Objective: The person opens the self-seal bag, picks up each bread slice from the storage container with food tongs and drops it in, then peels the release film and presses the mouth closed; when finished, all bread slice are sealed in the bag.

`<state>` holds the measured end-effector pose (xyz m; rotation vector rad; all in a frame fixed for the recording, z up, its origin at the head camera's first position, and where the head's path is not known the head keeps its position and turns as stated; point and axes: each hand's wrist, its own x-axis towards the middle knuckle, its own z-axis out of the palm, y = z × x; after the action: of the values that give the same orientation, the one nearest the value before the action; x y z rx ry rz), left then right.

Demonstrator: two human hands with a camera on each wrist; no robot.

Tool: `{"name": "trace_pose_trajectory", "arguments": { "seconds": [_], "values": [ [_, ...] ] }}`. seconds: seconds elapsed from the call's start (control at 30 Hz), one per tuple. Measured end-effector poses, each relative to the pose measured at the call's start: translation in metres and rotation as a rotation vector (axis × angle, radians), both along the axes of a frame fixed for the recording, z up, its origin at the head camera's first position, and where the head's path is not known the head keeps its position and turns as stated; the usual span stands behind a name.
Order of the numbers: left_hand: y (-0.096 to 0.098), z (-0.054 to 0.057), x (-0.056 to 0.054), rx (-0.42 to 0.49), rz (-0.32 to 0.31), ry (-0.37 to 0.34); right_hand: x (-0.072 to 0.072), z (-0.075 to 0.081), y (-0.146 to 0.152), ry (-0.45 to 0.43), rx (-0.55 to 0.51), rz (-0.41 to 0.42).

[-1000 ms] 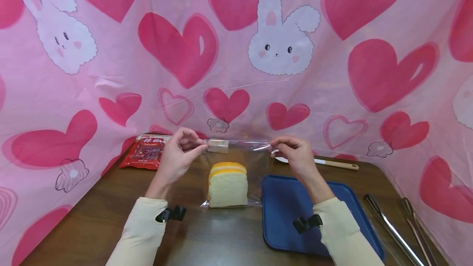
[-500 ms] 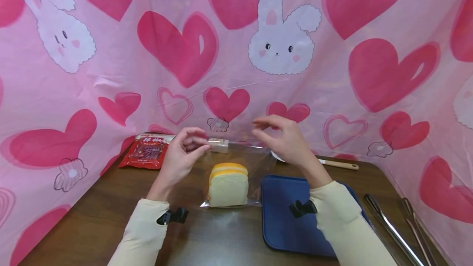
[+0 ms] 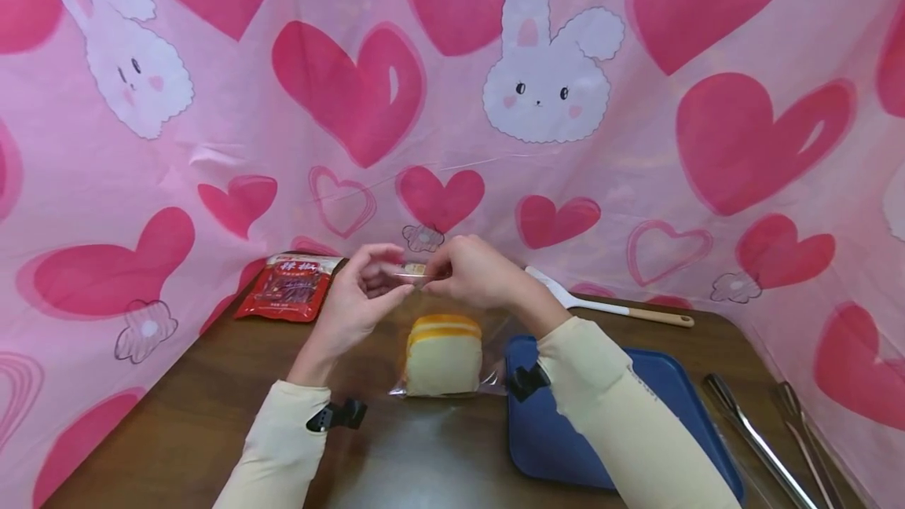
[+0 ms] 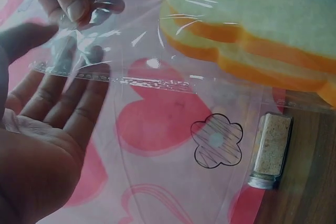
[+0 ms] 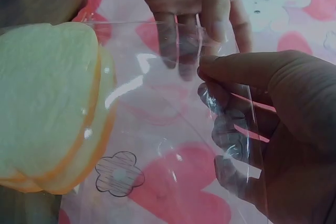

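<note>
Two slices of bread with orange crusts [image 3: 444, 356] stand inside a clear plastic bag [image 5: 152, 98], its top edge raised between the hands. My right hand [image 3: 477, 273] pinches the film at the bag's mouth between thumb and forefinger, its other fingers curled behind the film in the right wrist view. My left hand [image 4: 47, 129] is at the same corner. Its fairly straight fingers lie behind the film and its thumb is in front, with a gap between them.
A red snack packet [image 3: 286, 289] lies at the back left. Behind the hands is a small jar [image 4: 272, 148]. On the right are a blue tray [image 3: 566, 446], a white spatula with a wooden handle [image 3: 629, 311] and metal tongs [image 3: 760, 438]. A pink printed cloth [image 3: 452, 124] surrounds the table.
My right hand has let go of the bag's right top corner, moved left, and now pinches the bag beside my left hand. The left hand's grip has loosened; the bread stays in place.
</note>
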<state>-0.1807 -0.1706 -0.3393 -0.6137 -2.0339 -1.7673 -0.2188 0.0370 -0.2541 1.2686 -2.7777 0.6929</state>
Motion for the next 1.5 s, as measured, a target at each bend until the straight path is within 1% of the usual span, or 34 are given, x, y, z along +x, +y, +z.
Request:
{"name": "trace_pose_trajectory", "arguments": {
  "seconds": [0.1, 0.2, 0.37, 0.5, 0.6, 0.7, 0.97, 1.1, 1.23, 1.3, 1.43, 1.5],
  "values": [
    [0.001, 0.000, 0.000, -0.050, 0.000, -0.019, 0.001, -0.001, -0.001, 0.023, 0.000, 0.010],
    [0.001, 0.000, 0.000, -0.093, 0.033, -0.026, 0.002, -0.001, -0.001, 0.039, 0.007, 0.018],
    [0.002, 0.001, 0.002, -0.123, 0.069, -0.027, 0.005, -0.002, 0.007, 0.051, 0.038, 0.016],
    [0.003, 0.001, 0.003, -0.125, 0.072, -0.029, 0.005, -0.002, 0.019, 0.064, 0.043, 0.023],
    [0.003, 0.002, 0.003, -0.126, 0.069, -0.045, 0.005, -0.002, 0.032, 0.059, 0.028, 0.010],
    [0.003, 0.002, 0.004, -0.132, 0.069, -0.052, 0.005, -0.003, 0.046, 0.040, 0.016, -0.014],
    [0.000, 0.002, 0.003, -0.123, 0.070, -0.011, -0.001, -0.005, 0.092, -0.041, -0.030, -0.107],
    [-0.002, 0.001, 0.003, -0.122, 0.079, -0.008, -0.006, -0.010, 0.110, -0.062, -0.052, -0.108],
    [-0.003, 0.000, 0.002, -0.127, 0.082, -0.018, -0.009, -0.014, 0.120, -0.084, -0.098, -0.089],
    [-0.003, 0.000, 0.002, -0.127, 0.084, -0.022, -0.008, -0.015, 0.123, -0.102, -0.123, -0.095],
    [-0.002, 0.000, 0.001, -0.117, 0.082, -0.026, -0.006, -0.017, 0.127, -0.143, -0.178, -0.140],
    [-0.004, 0.000, 0.001, -0.104, 0.066, -0.035, -0.005, -0.018, 0.128, -0.163, -0.207, -0.179]
  ]
}}
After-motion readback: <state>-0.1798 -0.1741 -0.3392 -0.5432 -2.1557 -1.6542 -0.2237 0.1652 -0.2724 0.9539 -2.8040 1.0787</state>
